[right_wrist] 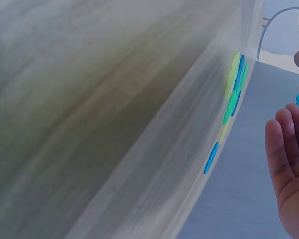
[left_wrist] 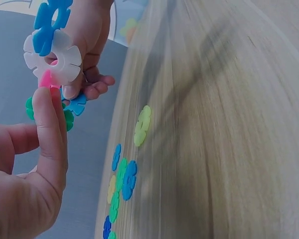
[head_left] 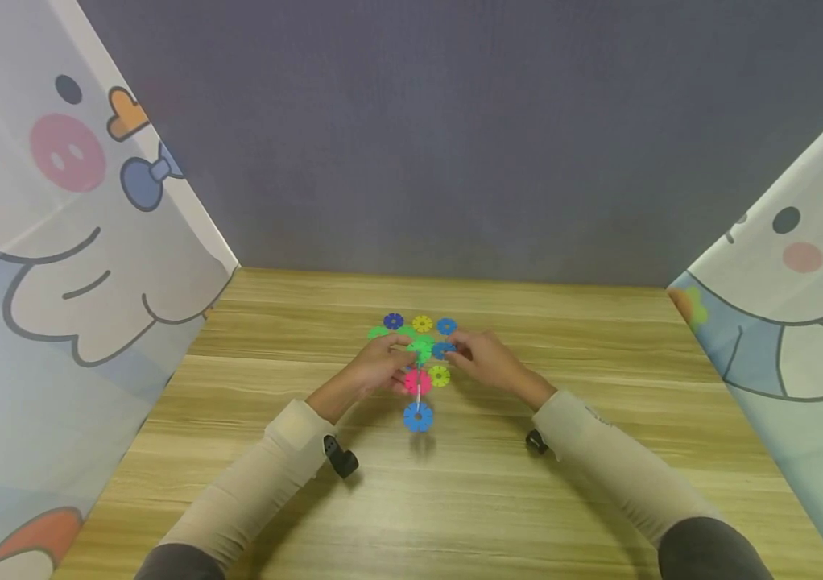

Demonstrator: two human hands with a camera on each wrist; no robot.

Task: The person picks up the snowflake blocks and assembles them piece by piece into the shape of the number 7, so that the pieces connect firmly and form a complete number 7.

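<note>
My left hand [head_left: 377, 366] grips a joined chain of slotted plastic flower discs. In the head view the chain has a green disc [head_left: 421, 349], a pink disc [head_left: 417, 381] and, at its near end, a blue disc [head_left: 418, 416]. A white disc [left_wrist: 70, 62] sits between the pink and blue ones in the left wrist view. My right hand [head_left: 487, 358] pinches another blue disc [left_wrist: 77, 105] against the green disc's edge; fingers hide whether their slots engage. Only part of that right hand [right_wrist: 294, 169] shows in the right wrist view.
Loose discs lie flat on the wooden table [head_left: 455, 499] beyond and below the hands: dark blue [head_left: 393, 321], yellow [head_left: 422, 323], blue [head_left: 446, 326], yellow-green [head_left: 439, 376] and some green [head_left: 378, 332]. A grey panel [head_left: 440, 145] stands behind; printed panels [head_left: 788, 322] flank the table.
</note>
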